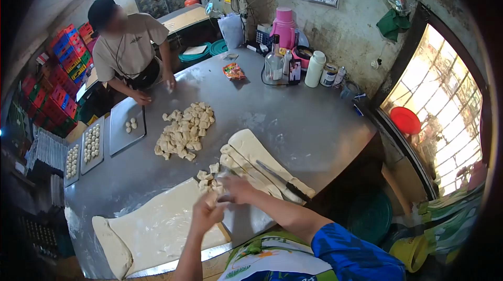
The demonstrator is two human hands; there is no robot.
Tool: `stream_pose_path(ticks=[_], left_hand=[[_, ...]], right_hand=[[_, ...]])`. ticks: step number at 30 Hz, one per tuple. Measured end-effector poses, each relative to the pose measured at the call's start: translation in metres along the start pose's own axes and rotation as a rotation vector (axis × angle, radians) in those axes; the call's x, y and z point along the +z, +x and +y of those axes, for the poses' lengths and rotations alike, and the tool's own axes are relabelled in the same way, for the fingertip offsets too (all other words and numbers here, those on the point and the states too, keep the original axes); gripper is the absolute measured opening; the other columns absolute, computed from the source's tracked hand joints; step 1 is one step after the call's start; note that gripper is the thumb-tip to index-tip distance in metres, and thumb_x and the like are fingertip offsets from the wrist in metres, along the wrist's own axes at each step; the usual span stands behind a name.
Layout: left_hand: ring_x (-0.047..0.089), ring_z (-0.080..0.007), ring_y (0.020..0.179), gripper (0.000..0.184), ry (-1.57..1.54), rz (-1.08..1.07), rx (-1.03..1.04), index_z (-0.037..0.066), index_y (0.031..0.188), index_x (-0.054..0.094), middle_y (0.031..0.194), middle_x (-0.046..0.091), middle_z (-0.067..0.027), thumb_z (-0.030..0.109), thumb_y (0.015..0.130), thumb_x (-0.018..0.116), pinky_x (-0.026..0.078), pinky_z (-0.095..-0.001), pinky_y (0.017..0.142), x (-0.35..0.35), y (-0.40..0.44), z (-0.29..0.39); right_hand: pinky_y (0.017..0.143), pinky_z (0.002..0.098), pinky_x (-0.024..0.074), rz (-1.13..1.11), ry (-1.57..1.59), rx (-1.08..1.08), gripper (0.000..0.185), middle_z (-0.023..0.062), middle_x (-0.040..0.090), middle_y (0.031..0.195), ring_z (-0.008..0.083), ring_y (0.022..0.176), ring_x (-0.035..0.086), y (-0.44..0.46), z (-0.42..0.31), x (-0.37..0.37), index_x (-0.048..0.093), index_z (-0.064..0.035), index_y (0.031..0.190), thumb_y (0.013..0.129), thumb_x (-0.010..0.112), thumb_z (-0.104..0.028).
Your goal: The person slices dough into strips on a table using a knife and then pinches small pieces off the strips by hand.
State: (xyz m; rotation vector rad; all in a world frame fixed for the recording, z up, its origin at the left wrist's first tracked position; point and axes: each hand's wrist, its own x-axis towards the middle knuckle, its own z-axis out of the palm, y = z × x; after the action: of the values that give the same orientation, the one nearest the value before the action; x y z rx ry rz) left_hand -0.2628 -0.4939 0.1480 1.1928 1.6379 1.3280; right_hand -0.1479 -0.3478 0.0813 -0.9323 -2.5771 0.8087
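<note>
My left hand [206,212] is closed, its fingertips around a pale piece of dough [211,198]. My right hand [238,190], slightly blurred, is just beside it, closed on what looks like a dough scraper [226,197] with a dark part. Small cut dough pieces [203,175] lie just beyond both hands. Long dough strips [246,168] run to the right, beside a wider dough slab [257,150]. A knife [283,180] with a black handle rests on that dough. A large flat dough sheet [157,228] covers the table's near left.
A heap of cut dough pieces [186,129] sits mid-table. Trays of dough balls [91,144] line the left edge. A co-worker [131,45] stands across the metal table [251,97] by a tray [126,129]. Bottles, a white flask [315,69] and a pink thermos [283,26] stand at the back.
</note>
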Motion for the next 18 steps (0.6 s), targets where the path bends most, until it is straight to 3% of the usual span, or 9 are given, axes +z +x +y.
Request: stream_pose_path(ticks=[1, 3, 9, 14, 16, 18], left_hand=[[0.059, -0.0243, 0.067, 0.021, -0.001, -0.007, -0.008, 0.001, 0.096, 0.071, 0.074, 0.065, -0.0073, 0.002, 0.076, 0.068, 0.048, -0.0319, 0.068, -0.003, -0.001, -0.004], [0.056, -0.0194, 0.068, 0.022, 0.298, 0.270, 0.457, 0.001, 0.097, 0.071, 0.076, 0.067, -0.0075, 0.000, 0.075, 0.068, 0.047, -0.0294, 0.066, -0.007, 0.011, -0.009], [0.055, -0.0206, 0.068, 0.027, 0.153, -0.081, 0.193, 0.002, 0.098, 0.071, 0.076, 0.066, -0.0065, -0.004, 0.072, 0.065, 0.048, -0.0306, 0.072, -0.043, 0.031, -0.023], [0.061, -0.0259, 0.073, 0.030, 0.452, -0.139, -0.098, 0.002, 0.100, 0.071, 0.081, 0.070, -0.0061, -0.006, 0.071, 0.064, 0.049, -0.0336, 0.080, -0.016, 0.012, -0.025], [0.063, -0.0275, 0.075, 0.029, 0.422, -0.255, 0.207, 0.002, 0.099, 0.071, 0.084, 0.071, -0.0061, -0.006, 0.072, 0.064, 0.049, -0.0345, 0.082, -0.003, 0.002, 0.004], [0.064, -0.0291, 0.078, 0.029, 0.391, -0.366, 0.492, 0.002, 0.099, 0.071, 0.086, 0.072, -0.0062, -0.006, 0.072, 0.065, 0.049, -0.0354, 0.085, 0.001, -0.013, 0.021]], right_hand=[[0.067, 0.0390, 0.0485, 0.097, 0.091, -0.126, 0.032, 0.0087, 0.064, 0.086, 0.0303, 0.076, 0.063, -0.012, -0.019, -0.005, 0.062, -0.0071, 0.091, 0.085, 0.067, -0.038], [0.063, 0.0384, 0.0483, 0.307, 0.252, -0.389, 0.031, 0.0101, 0.063, 0.083, 0.0299, 0.073, 0.063, -0.018, -0.044, -0.019, 0.062, -0.0071, 0.088, 0.085, 0.067, -0.038], [0.060, 0.0389, 0.0477, 0.311, 0.549, -0.466, 0.028, 0.0119, 0.062, 0.077, 0.0295, 0.068, 0.062, -0.002, -0.080, -0.030, 0.061, -0.0079, 0.082, 0.086, 0.065, -0.035], [0.060, 0.0410, 0.0470, 0.344, 0.080, -0.169, 0.022, 0.0105, 0.061, 0.069, 0.0306, 0.063, 0.061, -0.010, -0.048, -0.002, 0.061, -0.0089, 0.079, 0.085, 0.066, -0.030], [0.059, 0.0428, 0.0467, 0.315, -0.011, -0.123, 0.021, 0.0103, 0.061, 0.066, 0.0320, 0.062, 0.060, -0.007, -0.003, 0.010, 0.061, -0.0091, 0.078, 0.084, 0.066, -0.028], [0.065, 0.0449, 0.0481, -0.140, -0.101, 0.267, 0.024, 0.0107, 0.064, 0.076, 0.0341, 0.070, 0.062, -0.010, 0.034, 0.021, 0.063, -0.0070, 0.085, 0.084, 0.068, -0.030]])
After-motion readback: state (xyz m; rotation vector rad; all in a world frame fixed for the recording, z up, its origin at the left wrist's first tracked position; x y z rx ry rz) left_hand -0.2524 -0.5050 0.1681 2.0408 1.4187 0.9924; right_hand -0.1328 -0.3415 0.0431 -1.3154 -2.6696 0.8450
